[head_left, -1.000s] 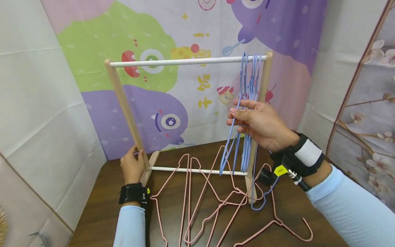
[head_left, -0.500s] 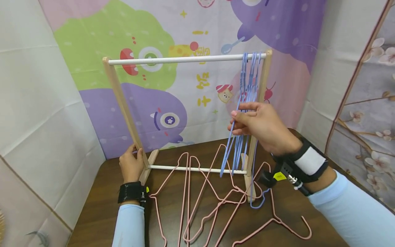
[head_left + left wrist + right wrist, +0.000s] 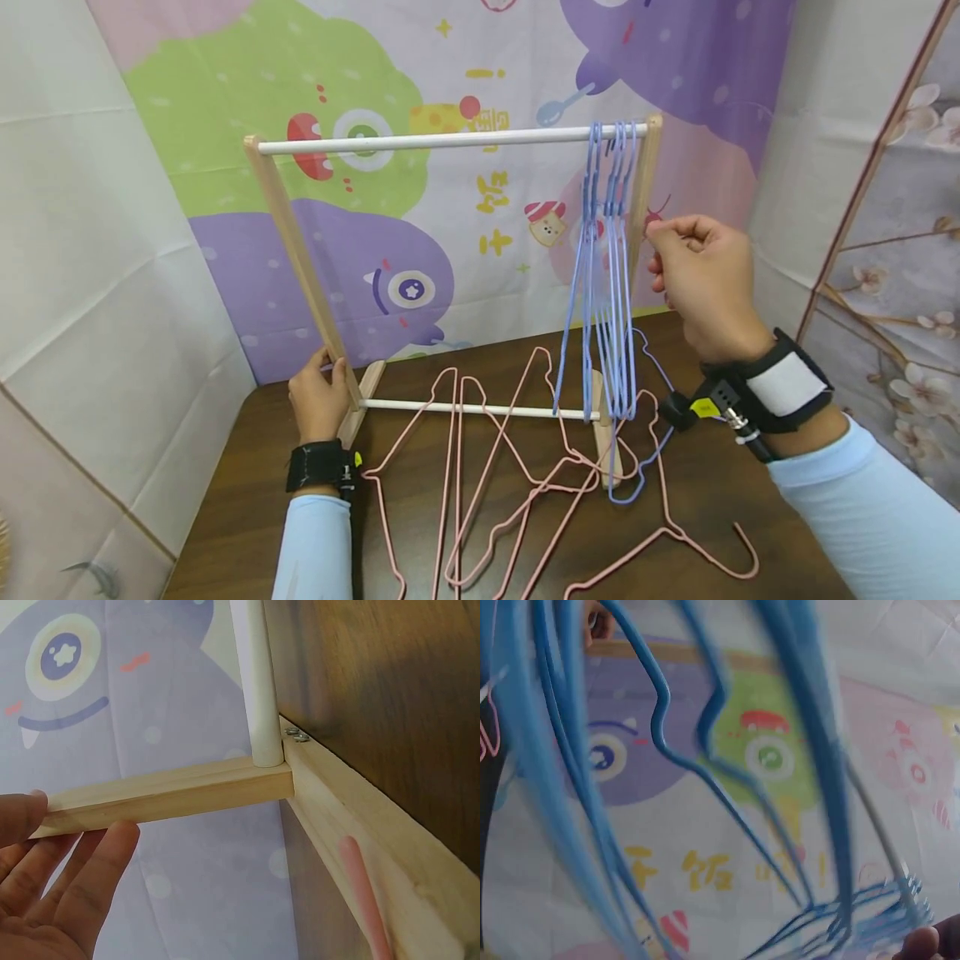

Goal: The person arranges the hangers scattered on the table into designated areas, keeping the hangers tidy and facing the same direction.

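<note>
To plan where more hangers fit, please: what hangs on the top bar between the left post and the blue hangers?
Nothing: in the head view, the top bar is bare from the left post to the blue hangers.

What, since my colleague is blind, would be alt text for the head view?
A person's left grip holds a wooden rack post; the right grip hovers beside blue hangers hung on the white rail. Pink hangers lie on the brown table.
</note>
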`<state>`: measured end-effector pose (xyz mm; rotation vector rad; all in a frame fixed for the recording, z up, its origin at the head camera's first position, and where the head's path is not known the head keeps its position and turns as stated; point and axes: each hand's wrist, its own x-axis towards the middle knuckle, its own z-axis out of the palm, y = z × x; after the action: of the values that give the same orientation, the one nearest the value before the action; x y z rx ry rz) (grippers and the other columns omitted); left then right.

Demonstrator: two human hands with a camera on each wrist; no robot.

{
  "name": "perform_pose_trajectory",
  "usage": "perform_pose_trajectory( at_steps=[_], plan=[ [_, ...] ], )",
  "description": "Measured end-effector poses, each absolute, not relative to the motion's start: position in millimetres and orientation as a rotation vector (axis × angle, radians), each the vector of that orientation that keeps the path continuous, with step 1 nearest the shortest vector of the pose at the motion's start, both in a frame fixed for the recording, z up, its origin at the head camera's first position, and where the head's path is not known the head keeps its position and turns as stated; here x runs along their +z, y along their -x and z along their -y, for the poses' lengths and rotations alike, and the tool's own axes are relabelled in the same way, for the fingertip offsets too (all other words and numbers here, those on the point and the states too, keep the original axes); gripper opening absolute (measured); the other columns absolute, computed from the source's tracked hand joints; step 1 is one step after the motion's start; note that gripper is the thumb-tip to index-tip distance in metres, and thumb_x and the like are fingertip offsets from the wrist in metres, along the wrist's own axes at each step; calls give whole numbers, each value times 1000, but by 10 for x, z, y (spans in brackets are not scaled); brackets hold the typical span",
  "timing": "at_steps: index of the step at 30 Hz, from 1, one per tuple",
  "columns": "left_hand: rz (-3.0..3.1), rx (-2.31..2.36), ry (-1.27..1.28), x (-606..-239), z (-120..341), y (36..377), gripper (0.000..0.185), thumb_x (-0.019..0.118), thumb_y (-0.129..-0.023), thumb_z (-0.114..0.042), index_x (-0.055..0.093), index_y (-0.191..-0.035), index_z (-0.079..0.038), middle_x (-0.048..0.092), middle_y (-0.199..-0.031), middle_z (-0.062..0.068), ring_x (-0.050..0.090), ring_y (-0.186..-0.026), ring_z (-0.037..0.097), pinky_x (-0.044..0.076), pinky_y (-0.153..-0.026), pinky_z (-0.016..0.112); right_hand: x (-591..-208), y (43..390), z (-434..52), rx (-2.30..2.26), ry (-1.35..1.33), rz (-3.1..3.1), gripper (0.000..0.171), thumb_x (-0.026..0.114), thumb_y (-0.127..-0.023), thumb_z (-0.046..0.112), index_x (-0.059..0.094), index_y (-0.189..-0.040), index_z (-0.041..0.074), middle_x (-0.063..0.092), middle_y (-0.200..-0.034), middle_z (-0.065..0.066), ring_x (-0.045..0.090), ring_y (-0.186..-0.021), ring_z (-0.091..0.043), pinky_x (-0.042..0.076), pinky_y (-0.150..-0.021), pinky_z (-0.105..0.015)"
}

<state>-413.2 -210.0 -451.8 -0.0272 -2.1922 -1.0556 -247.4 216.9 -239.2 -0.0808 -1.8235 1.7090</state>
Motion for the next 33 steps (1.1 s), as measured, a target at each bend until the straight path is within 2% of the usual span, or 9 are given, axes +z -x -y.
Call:
perform_pose_trajectory(
  at_steps=[6, 13, 15, 17, 20, 23, 27, 33],
  plan=[
    [2194, -1048, 15, -4546, 2108, 4148, 31, 68, -98, -12, 69, -127, 0, 74, -113, 21, 70, -102, 45, 50, -93, 61, -2630, 2593, -2445, 1661, 243, 1893, 16, 65, -100, 23, 65, -96, 8, 61, -62, 9, 54, -45, -4, 40, -38, -19],
    [2198, -1044, 18, -4539, 2109, 4153, 30, 68, -98, -13, 69, -126, -1, 74, -113, 20, 68, -107, 46, 49, -95, 62, -3160, 2769, -2725, 1531, 357, 2058, 19, 58, -100, 19, 61, -96, 1, 58, -57, 14, 55, -45, -2, 46, -43, -19],
    [2199, -1047, 17, -4538, 2110, 4156, 30, 68, -98, -13, 69, -127, -1, 74, -114, 20, 68, -107, 45, 49, -95, 62, -3327, 2808, -2790, 1424, 391, 2157, 25, 58, -100, 21, 64, -97, -3, 61, -59, 9, 58, -50, -6, 47, -47, -22],
    [2204, -1049, 13, -4543, 2115, 4163, 31, 68, -99, -13, 69, -127, -1, 74, -114, 20, 69, -105, 44, 50, -94, 61, -3484, 2828, -2841, 1279, 441, 2266, 33, 58, -101, 26, 67, -100, -6, 67, -68, -1, 63, -63, -15, 48, -56, -26],
    [2205, -1051, 13, -4540, 2124, 4157, 31, 68, -99, -13, 69, -128, -1, 73, -115, 20, 70, -102, 43, 50, -93, 60, -3695, 2844, -2888, 1076, 527, 2417, 43, 55, -101, 35, 73, -104, -4, 73, -92, -18, 66, -85, -33, 48, -65, -39],
    [2202, -1046, 13, -4533, 2136, 4138, 31, 68, -98, -12, 69, -127, -1, 73, -115, 20, 70, -103, 44, 50, -94, 60, -3894, 2854, -2899, 986, 580, 2523, 46, 52, -101, 38, 74, -108, -2, 71, -110, -26, 65, -100, -46, 48, -69, -48],
    [2198, -1042, 2, -4527, 2142, 4123, 31, 68, -98, -12, 69, -127, -1, 74, -114, 20, 69, -105, 45, 49, -94, 61, -4152, 2871, -2912, 942, 628, 2628, 45, 52, -99, 36, 76, -101, -2, 70, -113, -31, 65, -101, -53, 50, -69, -55],
    [2202, -1058, 18, -4532, 2122, 4144, 30, 68, -98, -12, 69, -126, -2, 74, -114, 19, 70, -103, 44, 50, -93, 60, -4525, 2895, -3084, 819, 628, 2828, 49, 58, -90, 36, 67, -96, -12, 63, -110, -43, 62, -101, -62, 52, -74, -65]
  ],
)
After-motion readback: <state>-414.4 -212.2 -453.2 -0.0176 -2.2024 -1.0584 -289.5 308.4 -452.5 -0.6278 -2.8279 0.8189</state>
